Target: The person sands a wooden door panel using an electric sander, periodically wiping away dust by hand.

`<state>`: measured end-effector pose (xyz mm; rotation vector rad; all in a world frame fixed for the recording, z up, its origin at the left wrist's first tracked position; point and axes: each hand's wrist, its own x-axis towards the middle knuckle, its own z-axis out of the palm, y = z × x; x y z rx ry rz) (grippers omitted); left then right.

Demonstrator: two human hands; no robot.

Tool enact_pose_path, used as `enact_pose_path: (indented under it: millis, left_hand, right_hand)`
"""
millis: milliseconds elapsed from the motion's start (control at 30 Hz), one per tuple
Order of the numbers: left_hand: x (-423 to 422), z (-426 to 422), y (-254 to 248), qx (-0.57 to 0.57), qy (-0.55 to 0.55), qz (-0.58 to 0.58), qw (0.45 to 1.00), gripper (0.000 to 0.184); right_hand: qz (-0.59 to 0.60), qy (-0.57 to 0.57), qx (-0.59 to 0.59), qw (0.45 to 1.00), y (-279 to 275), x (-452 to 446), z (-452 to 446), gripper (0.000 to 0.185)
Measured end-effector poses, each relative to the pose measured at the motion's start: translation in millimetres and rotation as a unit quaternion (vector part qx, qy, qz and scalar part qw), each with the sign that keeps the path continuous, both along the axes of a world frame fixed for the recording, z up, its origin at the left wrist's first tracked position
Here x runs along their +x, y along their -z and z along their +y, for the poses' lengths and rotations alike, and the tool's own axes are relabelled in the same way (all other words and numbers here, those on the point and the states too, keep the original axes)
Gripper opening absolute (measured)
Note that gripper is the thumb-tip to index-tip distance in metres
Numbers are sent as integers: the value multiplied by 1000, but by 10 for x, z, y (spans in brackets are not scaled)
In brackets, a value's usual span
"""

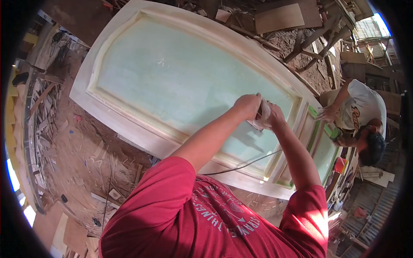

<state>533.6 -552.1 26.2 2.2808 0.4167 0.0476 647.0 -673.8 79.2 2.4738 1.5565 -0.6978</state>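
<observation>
My left hand (248,106) and my right hand (275,116) are close together above a door-like panel. Both are closed on a whitish, crumpled cloth (258,124); whether something else is inside it I cannot tell. The panel has a large pale green glass-like pane (172,77) within a whitish wooden frame (112,112). A shadow of my hands falls on the pane just below them. Under my forearms, a dark cord (241,167) runs across the panel's near part.
At the right end, a co-worker (363,105) bends over a smaller pane edged with green strips (312,111). A red-and-white container (340,165) stands near that end. Wooden trestle legs (318,43) and boards (279,19) lie beyond; wood scraps (47,133) litter the ground at left.
</observation>
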Motion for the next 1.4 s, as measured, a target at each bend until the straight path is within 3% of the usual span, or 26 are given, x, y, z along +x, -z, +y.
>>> enact_pose_path:
  millis: [100, 133, 267, 367, 567, 767, 833, 1000, 1100, 1200, 1300, 1400]
  left_hand:
    - [-82, 273, -40, 5, -5, -5, 1000, 57]
    - [-103, 338, -34, 4, -13, -1, 1000, 57]
    - [-224, 506, -9, 7, -39, 4, 999, 46]
    - [-303, 635, 14, 6, -42, -1, 999, 47]
    - [-409, 847, 59, 11, -67, 24, 997, 51]
    - [-605, 1028, 14, 36, -103, 8, 994, 48]
    - [-683, 1067, 8, 41, -115, 2, 993, 47]
    - [-771, 1074, -70, 37, -136, 52, 989, 48]
    - [-775, 1047, -58, 34, -142, 53, 988, 49]
    - [-778, 934, -32, 12, -144, 45, 989, 51]
    - [-717, 791, -68, 18, -132, 38, 990, 53]
    - [-606, 660, -23, 37, -106, 25, 993, 55]
  right_hand:
    - [-5, -17, -10, 1000, -84, -65, 294, 65]
    - [-4, -47, 30, 998, 46, 8, 304, 54]
    - [-45, -64, -3, 997, 207, 65, 508, 38]
    - [-46, -76, 2, 996, 85, -99, 667, 33]
    - [-75, -111, 27, 991, 381, -24, 887, 21]
    - [-77, -130, 49, 987, 577, -58, 1175, 22]
    - [-81, -139, 57, 985, 380, -231, 1286, 26]
    - [-55, -120, 34, 991, 441, -270, 1413, 28]
    - [-26, -100, 25, 994, 568, -249, 1389, 30]
    - [-63, -127, 7, 990, 207, -418, 1283, 31]
    - [-72, -133, 22, 988, 471, -232, 1095, 29]
    - [-85, -161, 30, 983, 347, -150, 835, 25]
